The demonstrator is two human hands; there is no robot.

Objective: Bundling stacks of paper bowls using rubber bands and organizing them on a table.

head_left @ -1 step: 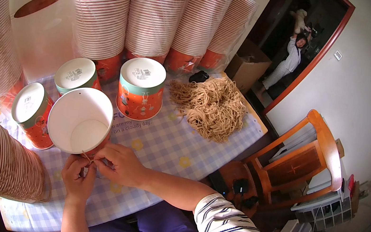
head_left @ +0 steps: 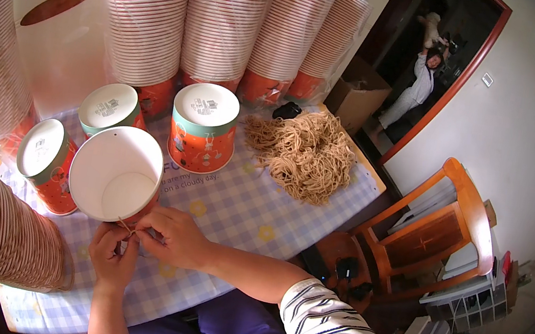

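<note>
Pinching thin tan cord (head_left: 125,224) beside the open bucket (head_left: 93,165) are left fingers (head_left: 106,234) and right fingers (head_left: 152,224)

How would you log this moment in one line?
left hand: pinching twine | right hand: pinching same twine | paper bucket: mouth facing camera | twine heap: on checked tablecloth

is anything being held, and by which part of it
The left hand and right hand pinch a tan cord by a short stretch near the close rim of the bucket; exact grip points are partly hidden.
</note>
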